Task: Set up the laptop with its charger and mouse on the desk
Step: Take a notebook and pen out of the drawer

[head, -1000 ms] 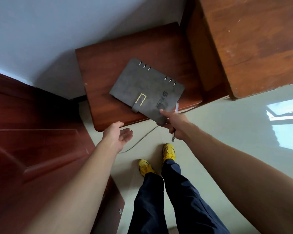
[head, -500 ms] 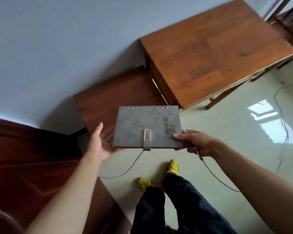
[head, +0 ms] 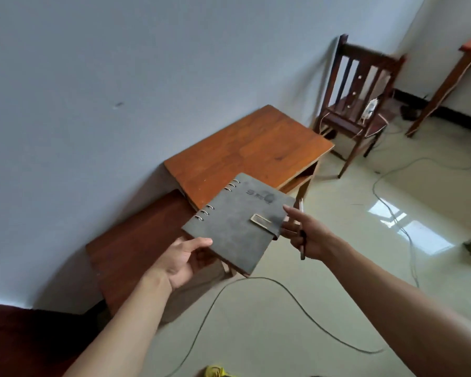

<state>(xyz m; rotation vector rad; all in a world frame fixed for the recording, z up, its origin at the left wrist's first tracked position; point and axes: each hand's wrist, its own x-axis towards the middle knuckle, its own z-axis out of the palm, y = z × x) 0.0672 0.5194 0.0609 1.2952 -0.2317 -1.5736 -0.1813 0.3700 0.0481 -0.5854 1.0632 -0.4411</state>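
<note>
Working this from a distance, I see the most open room on the pale glossy floor (head: 337, 281), right of the furniture. Two cables cross it. One cable (head: 256, 278) loops below the hands, and a second cable (head: 392, 213) runs down the right side.

Along the wall (head: 120, 104) I count two tabletops. The lighter tabletop (head: 245, 148) stands between a darker tabletop (head: 136, 248) and one chair (head: 356, 104), with an open shelf under its right edge. The darker one is lower and nearer to me, its far end right at the lighter one's side. The chair stands just past the lighter tabletop's far corner, with a small white item on the seat that I cannot identify.

One closed grey notebook (head: 237, 224) is held in the air over the place where the two tabletops meet, ring edge toward the wall, strap side toward the open floor. The left hand (head: 180, 257) holds its near corner, thumb on the cover and the rest underneath. The right hand (head: 307, 235) is at the strap edge, thumb straight along it, fingers (head: 290, 230) curled round one pen (head: 301, 244).
</note>
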